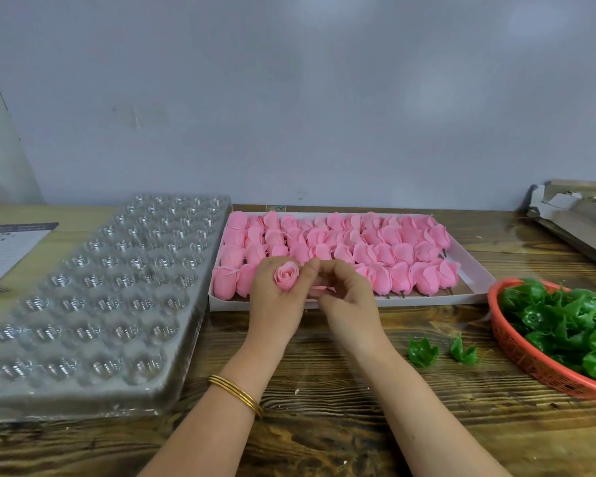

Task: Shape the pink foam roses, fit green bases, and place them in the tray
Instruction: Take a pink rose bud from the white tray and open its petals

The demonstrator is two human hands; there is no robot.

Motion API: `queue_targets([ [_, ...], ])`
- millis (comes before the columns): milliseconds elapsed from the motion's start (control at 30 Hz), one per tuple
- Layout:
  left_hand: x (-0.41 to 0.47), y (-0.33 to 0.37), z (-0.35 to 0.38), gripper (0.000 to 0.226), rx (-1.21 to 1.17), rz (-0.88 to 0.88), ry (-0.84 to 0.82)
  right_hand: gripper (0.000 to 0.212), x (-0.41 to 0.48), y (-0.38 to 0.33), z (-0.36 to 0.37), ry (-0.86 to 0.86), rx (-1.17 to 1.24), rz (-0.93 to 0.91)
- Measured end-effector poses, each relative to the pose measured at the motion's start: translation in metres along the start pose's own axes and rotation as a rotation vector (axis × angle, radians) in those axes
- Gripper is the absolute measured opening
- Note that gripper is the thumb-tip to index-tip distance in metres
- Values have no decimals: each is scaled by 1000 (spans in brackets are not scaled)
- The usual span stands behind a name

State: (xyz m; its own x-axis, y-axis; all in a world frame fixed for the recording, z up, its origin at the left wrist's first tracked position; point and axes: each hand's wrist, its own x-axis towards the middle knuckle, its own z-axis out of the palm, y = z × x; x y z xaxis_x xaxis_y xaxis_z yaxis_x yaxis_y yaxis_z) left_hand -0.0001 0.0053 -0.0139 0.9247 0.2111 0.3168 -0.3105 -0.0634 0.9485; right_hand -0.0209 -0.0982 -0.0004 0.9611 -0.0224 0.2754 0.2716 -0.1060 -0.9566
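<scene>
Left hand: the left hand (278, 297) reached in from the near edge, forearm angled up and rightward, gold bangles (236, 394) on the wrist, fingers curled shut around a pink foam rose (286, 275).
Held rose: it stood upright in that grip, bloom facing up, just in front of the near-left rows of the box.
Right hand: the right hand (346, 297) came in beside the left, its fingers bent and pinched narrow at the rose's right side, thumb tip touching the left hand's fingers; a pink petal scrap showed under it, and whether it gripped that scrap could not be told.
Rose stock: rows of pink foam roses (358, 251) lay on their sides in a shallow white box (475, 270), far of both hands.
Tray: a clear plastic cavity tray (93, 304) sat at the left, cavities unfilled.
Green bases: an orange basket (530, 359) at the right held green bases (561, 318); two loose green bases (423, 351) lay on the wooden table (324, 425) near the right forearm.
</scene>
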Motion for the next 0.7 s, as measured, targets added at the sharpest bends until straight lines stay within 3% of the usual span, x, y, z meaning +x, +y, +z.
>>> queue_targets([
  [133,-3,2,2,20,-178,-108,-13,52,-4,2,5,-90,-65,-55],
  [467,-4,5,0,14,-227,-133,-180,63,-5,8,8,-28,-146,-92],
  [633,-2,4,-3,10,-217,-135,-217,59,-3,7,4,-98,-61,-42],
  [700,-1,4,-5,20,-182,-127,-239,58,-3,7,2,-152,-33,-26],
])
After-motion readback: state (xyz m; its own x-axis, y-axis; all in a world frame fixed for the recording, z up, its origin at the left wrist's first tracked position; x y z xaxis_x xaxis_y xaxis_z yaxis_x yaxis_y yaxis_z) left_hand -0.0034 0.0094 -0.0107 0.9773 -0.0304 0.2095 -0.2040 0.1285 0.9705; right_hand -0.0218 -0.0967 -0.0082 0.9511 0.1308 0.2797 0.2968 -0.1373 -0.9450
